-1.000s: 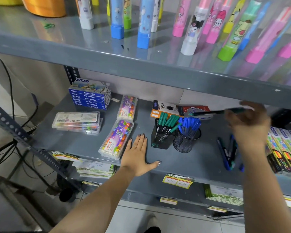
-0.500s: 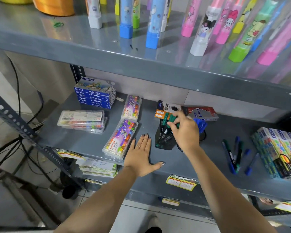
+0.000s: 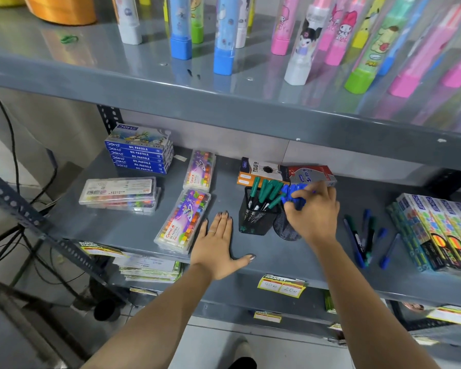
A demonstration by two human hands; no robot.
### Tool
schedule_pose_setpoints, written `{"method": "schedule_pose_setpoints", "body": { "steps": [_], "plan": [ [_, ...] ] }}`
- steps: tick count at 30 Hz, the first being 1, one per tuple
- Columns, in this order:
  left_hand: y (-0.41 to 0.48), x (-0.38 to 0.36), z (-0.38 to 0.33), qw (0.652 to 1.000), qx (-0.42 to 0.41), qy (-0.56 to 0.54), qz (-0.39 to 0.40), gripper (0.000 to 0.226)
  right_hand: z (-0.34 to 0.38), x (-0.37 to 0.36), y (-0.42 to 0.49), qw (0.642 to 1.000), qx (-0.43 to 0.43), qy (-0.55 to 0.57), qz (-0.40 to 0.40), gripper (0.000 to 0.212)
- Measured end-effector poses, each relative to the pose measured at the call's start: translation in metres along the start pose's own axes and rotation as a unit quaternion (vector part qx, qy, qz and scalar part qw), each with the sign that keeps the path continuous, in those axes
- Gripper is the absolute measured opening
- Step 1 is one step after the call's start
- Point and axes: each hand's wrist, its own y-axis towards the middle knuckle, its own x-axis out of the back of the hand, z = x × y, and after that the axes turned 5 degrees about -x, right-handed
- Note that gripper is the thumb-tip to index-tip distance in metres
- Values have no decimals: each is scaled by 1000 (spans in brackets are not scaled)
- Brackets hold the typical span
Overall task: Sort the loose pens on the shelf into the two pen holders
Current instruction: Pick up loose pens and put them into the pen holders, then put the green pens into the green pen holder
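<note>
A square black mesh holder [image 3: 253,219] stands mid-shelf, filled with green-capped pens [image 3: 266,190]. Touching its right side is a round black mesh holder [image 3: 285,230] with blue-capped pens [image 3: 293,194]. My right hand [image 3: 314,211] hovers over the round holder, fingers curled against the blue caps; whether it grips one is unclear. My left hand [image 3: 218,243] lies flat and empty on the grey shelf [image 3: 277,254], just left of the square holder. Several loose blue and green pens [image 3: 362,241] lie on the shelf to the right of my right hand.
Two pen boxes [image 3: 285,173] lie behind the holders. Pastel cases [image 3: 184,219] and a stack of blue pastel boxes [image 3: 140,153] sit to the left, colourful boxes [image 3: 442,230] at the far right. The upper shelf [image 3: 224,107], with standing tubes, overhangs closely.
My right hand carried a green pen from the right to the square holder and now sits over the blue pens without it. My left hand stayed put.
</note>
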Motion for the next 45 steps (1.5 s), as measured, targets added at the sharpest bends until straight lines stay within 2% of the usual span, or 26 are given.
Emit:
{"method": "schedule_pose_setpoints", "body": {
  "steps": [7,18,21,24,27,29,31,33,37,45],
  "plan": [
    [-1,0,0,1000,1,1,-2,115,12,-6,3,997,67,-49,-2,33],
    [0,-1,0,1000,2,3,0,115,43,-14,2,976,189,-73,80,43],
    [0,-2,0,1000,1,2,-1,115,41,-9,-3,977,202,-50,56,43],
    [0,-1,0,1000,0,-1,-6,115,23,4,-2,989,148,16,3,39],
    [0,-1,0,1000,0,-3,-9,115,-25,24,8,998,11,42,-41,28],
    [0,-1,1,1000,1,-3,-8,115,-78,33,14,990,-140,-5,-1,23],
    [0,-2,1,1000,1,-3,-12,115,-126,38,10,965,-241,-42,91,21],
    [0,-3,1,1000,1,-2,-21,115,-153,34,6,955,-257,-47,143,19],
    [1,-6,1,999,3,-7,-31,115,-159,12,8,958,-214,-69,178,21],
    [0,-1,0,1000,2,4,-16,114,-155,0,28,947,-253,-102,171,29]
  ]
}}
